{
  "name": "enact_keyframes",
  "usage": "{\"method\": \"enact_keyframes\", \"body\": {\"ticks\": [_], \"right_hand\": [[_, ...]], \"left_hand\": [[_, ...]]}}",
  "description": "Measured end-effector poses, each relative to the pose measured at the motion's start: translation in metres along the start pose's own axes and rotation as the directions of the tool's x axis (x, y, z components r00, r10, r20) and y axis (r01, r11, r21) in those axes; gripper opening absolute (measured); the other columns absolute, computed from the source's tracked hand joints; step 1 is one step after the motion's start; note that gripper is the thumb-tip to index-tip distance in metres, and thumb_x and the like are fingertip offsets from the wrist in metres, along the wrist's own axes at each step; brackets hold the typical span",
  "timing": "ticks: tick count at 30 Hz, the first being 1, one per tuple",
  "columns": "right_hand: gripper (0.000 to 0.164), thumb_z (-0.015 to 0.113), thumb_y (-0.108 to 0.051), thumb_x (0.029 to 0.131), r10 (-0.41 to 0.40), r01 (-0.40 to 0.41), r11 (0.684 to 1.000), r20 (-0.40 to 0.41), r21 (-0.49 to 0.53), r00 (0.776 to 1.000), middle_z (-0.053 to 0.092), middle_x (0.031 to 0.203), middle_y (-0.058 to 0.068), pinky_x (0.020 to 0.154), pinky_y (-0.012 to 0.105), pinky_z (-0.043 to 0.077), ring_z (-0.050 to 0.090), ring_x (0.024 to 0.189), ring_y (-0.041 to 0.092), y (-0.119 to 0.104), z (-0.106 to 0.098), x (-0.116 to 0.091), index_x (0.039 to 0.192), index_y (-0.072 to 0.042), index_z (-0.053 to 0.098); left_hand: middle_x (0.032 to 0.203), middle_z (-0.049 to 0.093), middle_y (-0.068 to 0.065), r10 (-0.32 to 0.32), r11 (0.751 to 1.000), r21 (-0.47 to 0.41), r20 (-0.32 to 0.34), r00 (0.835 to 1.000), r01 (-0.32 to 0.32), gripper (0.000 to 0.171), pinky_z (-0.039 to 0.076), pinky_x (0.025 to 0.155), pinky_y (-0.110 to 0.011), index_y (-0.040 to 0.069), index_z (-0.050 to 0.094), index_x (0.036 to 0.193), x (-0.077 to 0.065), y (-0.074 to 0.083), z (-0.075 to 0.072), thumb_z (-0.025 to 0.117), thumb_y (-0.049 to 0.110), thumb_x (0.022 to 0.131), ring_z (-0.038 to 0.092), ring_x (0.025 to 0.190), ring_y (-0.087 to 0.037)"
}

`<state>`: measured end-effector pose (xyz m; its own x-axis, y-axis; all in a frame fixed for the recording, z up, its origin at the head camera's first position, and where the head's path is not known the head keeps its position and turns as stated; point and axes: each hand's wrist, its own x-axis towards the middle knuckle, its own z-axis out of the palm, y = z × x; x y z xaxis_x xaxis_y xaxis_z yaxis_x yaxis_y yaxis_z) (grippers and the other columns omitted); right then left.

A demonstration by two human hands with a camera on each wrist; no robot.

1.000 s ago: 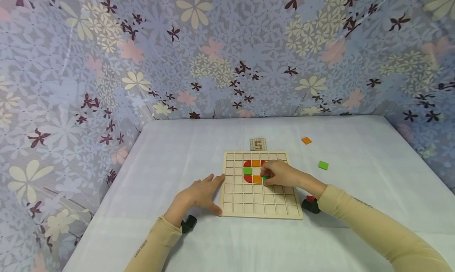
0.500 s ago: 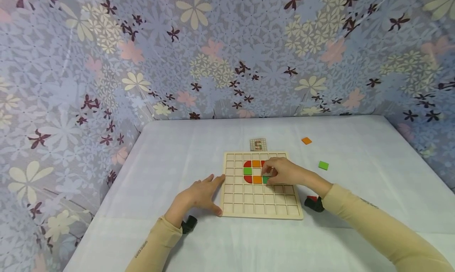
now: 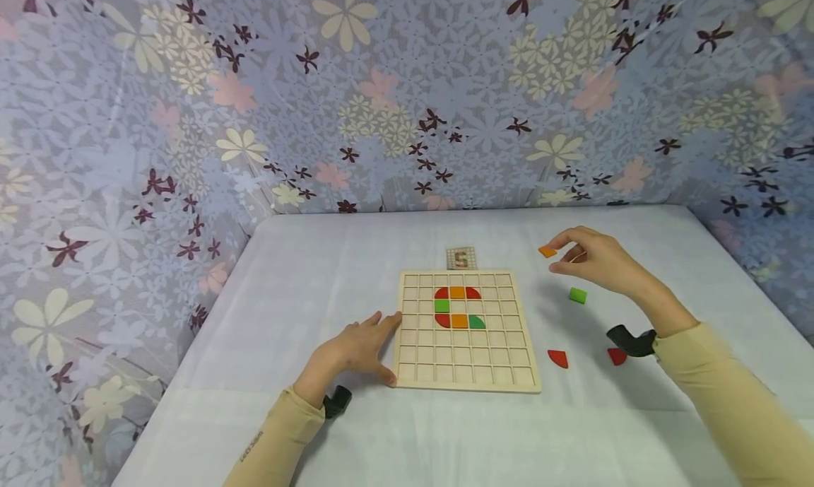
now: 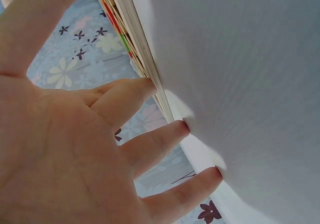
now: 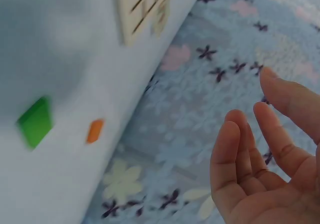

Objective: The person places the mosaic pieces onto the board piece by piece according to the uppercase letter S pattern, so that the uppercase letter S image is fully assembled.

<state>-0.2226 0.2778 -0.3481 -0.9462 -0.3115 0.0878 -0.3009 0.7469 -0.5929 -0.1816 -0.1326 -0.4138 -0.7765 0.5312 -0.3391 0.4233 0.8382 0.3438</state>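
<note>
A wooden grid board (image 3: 467,367) lies on the table. Its upper middle holds red, orange and light green tiles, plus a dark green rounded tile (image 3: 476,322). My left hand (image 3: 356,348) spreads its fingers, touching the board's left edge; the left wrist view shows straight fingertips (image 4: 180,128) at that side. My right hand (image 3: 596,259) hovers over the right side of the table. Its thumb and fingers are parted near an orange tile (image 3: 547,251). In the right wrist view the orange tile (image 5: 94,131) lies on the cloth, apart from the loosely bent fingers.
A small card (image 3: 461,259) with an S pattern lies behind the board. Right of the board are a light green tile (image 3: 577,295) and two red rounded tiles, one (image 3: 558,358) nearer the board and one (image 3: 617,356) by the right wrist. A flowered cloth backs the table.
My right hand has let go of the dark green tile, which stays in its cell, and has moved right and back to the orange tile. The left hand has held its place.
</note>
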Motion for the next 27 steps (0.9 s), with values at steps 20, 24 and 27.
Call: {"method": "enact_keyframes", "body": {"ticks": [20,24,27], "right_hand": [[0.036,0.077,-0.019,0.078,0.183,-0.176,0.983,0.144,-0.055,0.973,0.06,0.099,0.015,0.069,0.038,0.05,0.059,0.083,0.027,0.076,0.027,-0.023,0.104,0.002,0.062],[0.032,0.076,-0.015,0.078,0.162,-0.151,0.985,0.145,-0.087,0.976,0.059,0.094,0.011,0.07,0.041,0.05,0.057,0.083,0.028,0.078,0.032,-0.022,0.1,0.002,0.062],[0.023,0.073,-0.008,0.079,0.136,-0.122,0.987,0.133,-0.108,0.982,0.059,0.09,0.009,0.071,0.042,0.05,0.057,0.082,0.028,0.08,0.033,-0.021,0.096,0.001,0.062]], "left_hand": [[0.15,0.032,-0.011,0.008,1.0,-0.009,-0.003,1.0,-0.008,0.108,0.024,0.106,-0.057,0.008,0.023,0.15,-0.003,0.002,0.0,0.084,0.04,0.067,0.021,0.139,-0.032],[0.15,0.031,-0.011,0.003,1.0,-0.014,0.002,1.0,-0.003,0.108,0.023,0.106,-0.056,0.009,0.023,0.15,-0.003,0.002,-0.001,0.084,0.04,0.067,0.02,0.139,-0.031],[0.15,0.031,-0.012,0.003,1.0,-0.013,0.002,1.0,-0.003,0.108,0.023,0.106,-0.056,0.009,0.023,0.15,-0.002,0.002,-0.001,0.084,0.041,0.067,0.02,0.139,-0.031]]}}
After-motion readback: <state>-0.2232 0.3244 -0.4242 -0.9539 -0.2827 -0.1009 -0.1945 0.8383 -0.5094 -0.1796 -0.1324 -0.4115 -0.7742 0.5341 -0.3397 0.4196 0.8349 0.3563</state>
